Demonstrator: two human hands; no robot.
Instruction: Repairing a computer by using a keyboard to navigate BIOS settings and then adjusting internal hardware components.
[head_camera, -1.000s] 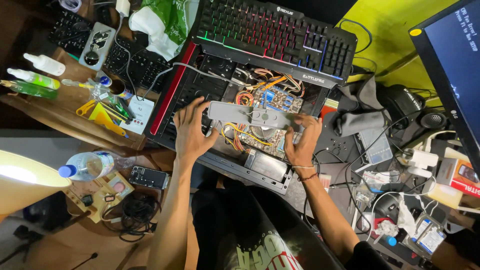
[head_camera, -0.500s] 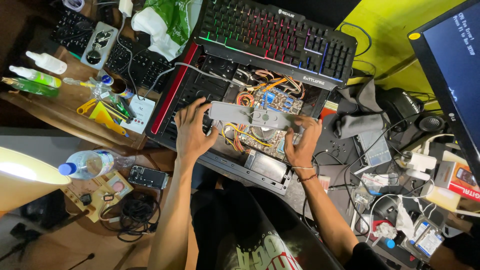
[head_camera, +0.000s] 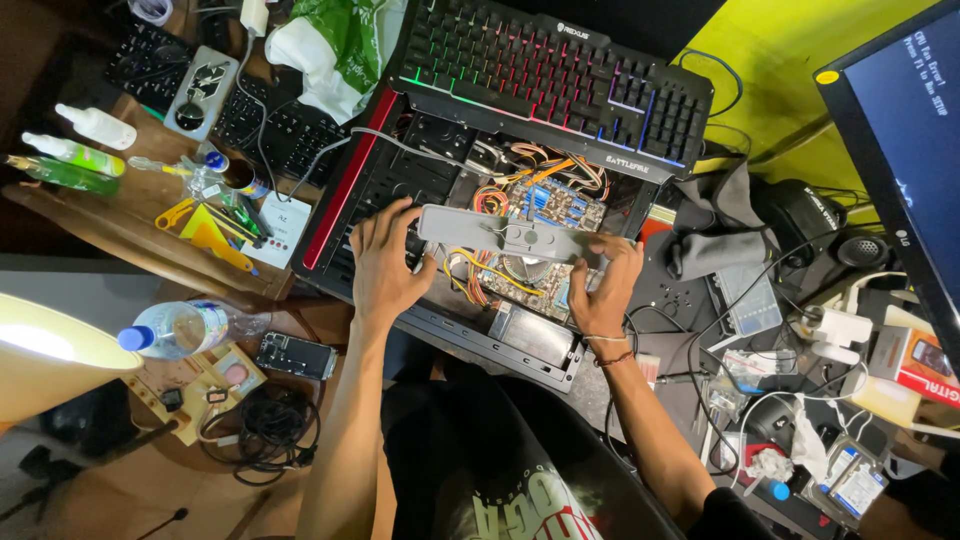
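Both hands hold one long grey metal bracket (head_camera: 505, 236) level over the open computer case (head_camera: 400, 190), which lies flat at the middle of the counter (head_camera: 120, 235). The left hand (head_camera: 385, 268) grips the bracket's left end, its fingers (head_camera: 392, 215) curled over the top edge and the thumb underneath; the right hand (head_camera: 605, 290) grips the right end, fingers wrapped round it and closed on the metal. Under the bracket show the blue circuit board (head_camera: 555, 205) and a tangle of orange and yellow wires (head_camera: 480, 275).

Two keyboards are in view: one with rainbow-lit keys (head_camera: 545, 80) at 12 o'clock, resting across the top of the case, and one plain black one (head_camera: 250, 115) at 10 o'clock. Three plastic bottles lie at 9 o'clock: a white one (head_camera: 95, 125), a green one (head_camera: 75, 155) and a darker green one (head_camera: 60, 175) just below it. One clear water bottle with a blue cap (head_camera: 180, 328) lies at 8 o'clock, near a black phone (head_camera: 295, 355). A green and white plastic bag (head_camera: 335, 50) sits at 11 o'clock. One monitor (head_camera: 905, 160) with a dark blue screen stands at 2 o'clock; below it, at 3 o'clock, lies a small red and white box (head_camera: 915, 360)
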